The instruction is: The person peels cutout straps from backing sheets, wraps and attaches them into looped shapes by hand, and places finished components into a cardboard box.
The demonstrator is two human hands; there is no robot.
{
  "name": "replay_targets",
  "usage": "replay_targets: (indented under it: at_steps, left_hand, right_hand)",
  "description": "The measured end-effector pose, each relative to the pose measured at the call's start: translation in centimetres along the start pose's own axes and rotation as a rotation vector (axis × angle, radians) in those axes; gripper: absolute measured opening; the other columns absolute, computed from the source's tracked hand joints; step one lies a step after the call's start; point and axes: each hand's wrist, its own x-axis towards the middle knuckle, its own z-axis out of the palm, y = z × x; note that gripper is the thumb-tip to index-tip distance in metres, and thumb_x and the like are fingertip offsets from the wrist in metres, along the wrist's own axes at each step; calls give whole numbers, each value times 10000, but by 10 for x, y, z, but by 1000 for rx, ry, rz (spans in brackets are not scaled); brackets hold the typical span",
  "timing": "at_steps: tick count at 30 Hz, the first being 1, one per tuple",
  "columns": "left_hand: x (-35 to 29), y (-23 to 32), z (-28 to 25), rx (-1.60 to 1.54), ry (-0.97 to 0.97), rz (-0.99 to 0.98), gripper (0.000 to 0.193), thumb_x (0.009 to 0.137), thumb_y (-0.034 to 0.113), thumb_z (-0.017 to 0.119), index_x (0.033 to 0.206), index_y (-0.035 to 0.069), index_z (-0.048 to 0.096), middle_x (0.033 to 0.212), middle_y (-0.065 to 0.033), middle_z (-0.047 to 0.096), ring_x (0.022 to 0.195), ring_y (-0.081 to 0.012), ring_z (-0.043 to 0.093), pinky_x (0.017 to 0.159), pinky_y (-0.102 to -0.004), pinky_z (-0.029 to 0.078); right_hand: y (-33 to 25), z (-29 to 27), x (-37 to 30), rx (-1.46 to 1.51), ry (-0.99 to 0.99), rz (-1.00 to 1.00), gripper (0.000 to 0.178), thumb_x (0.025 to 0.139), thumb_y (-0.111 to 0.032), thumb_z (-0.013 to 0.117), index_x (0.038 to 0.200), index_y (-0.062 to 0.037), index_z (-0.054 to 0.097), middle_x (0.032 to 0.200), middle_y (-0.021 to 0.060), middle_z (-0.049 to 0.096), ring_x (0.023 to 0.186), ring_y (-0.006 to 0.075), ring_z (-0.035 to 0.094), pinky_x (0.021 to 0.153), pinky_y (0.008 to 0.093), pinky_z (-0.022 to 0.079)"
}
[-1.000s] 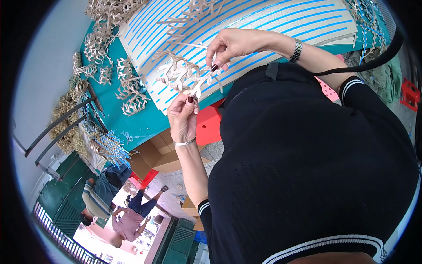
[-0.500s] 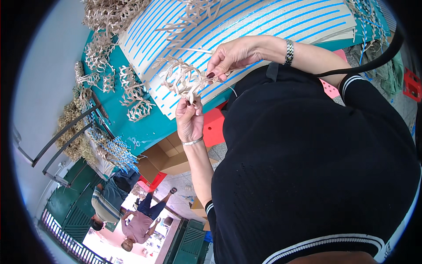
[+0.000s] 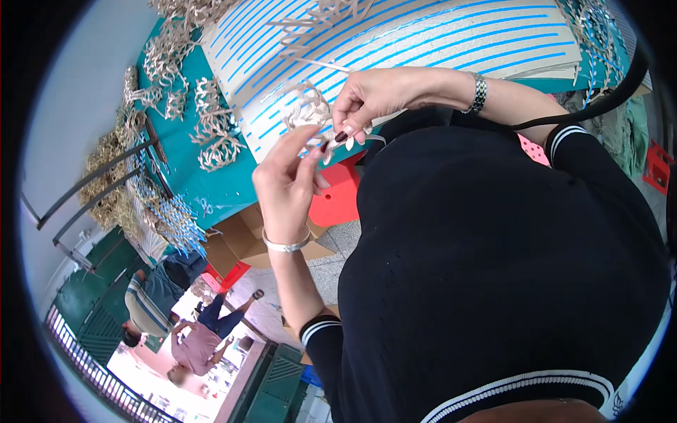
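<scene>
The right hand (image 3: 363,104) pinches a pale leafy strip (image 3: 307,114) between thumb and fingertips, its other fingers curled in. The left hand (image 3: 285,194) has its thumb and forefinger brought close together at the strip's lower end, the other fingers loosely bent; whether it grips the strip cannot be told. The strip, looped and curling, is above the near edge of a stack of cream sheets (image 3: 486,44) with blue stripes, lying on a teal tabletop (image 3: 229,189). More curled leafy strips (image 3: 214,130) lie left of the stack. Beneath the tabletop's edge are a red plastic piece (image 3: 337,201) and an open cardboard box (image 3: 243,240).
</scene>
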Motion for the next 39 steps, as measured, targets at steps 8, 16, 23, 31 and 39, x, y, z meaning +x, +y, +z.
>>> replay_targets:
  at_steps: [8, 16, 23, 31, 39]
  left_hand:
    - [-16, -17, -4, -351, -533, -530, 188, 904, 111, 541, 938, -57, 620, 638, -54, 588, 425, -66, 517, 341, -194, 356]
    - [-36, -39, 8, -155, 96, -65, 118, 856, 32, 589, 874, -59, 662, 629, -7, 571, 511, -48, 470, 467, -189, 345]
    - [-40, -33, -8, 134, 307, 282, 70, 777, -29, 638, 841, -32, 665, 655, -64, 610, 548, -89, 506, 492, -215, 369]
    - [-31, -41, -3, 362, 415, 495, 66, 769, -27, 647, 832, -8, 650, 611, -67, 580, 493, -123, 480, 474, -225, 375]
    - [-20, -60, -7, 27, 422, 315, 73, 802, -24, 618, 863, -30, 657, 644, -61, 597, 550, -107, 522, 518, -218, 402]
  right_hand:
    - [-11, 36, -3, -354, -95, -15, 95, 790, -111, 633, 824, -28, 665, 634, 27, 647, 586, 93, 587, 546, 274, 424]
    - [-48, 41, -20, -655, 220, -356, 407, 822, -126, 617, 1200, -66, 477, 783, 138, 673, 725, 263, 659, 612, 344, 484]
    - [-67, -2, -43, -772, 521, -218, 316, 864, -182, 583, 1139, -35, 532, 849, 175, 649, 798, 274, 646, 689, 355, 499]
    - [-42, 20, -22, -432, 489, -271, 207, 858, -164, 623, 999, -12, 617, 743, 68, 641, 675, 102, 618, 630, 239, 512]
    - [-49, 28, -22, -460, 605, -324, 186, 824, -161, 665, 856, 21, 648, 729, 47, 619, 682, 98, 591, 654, 240, 493]
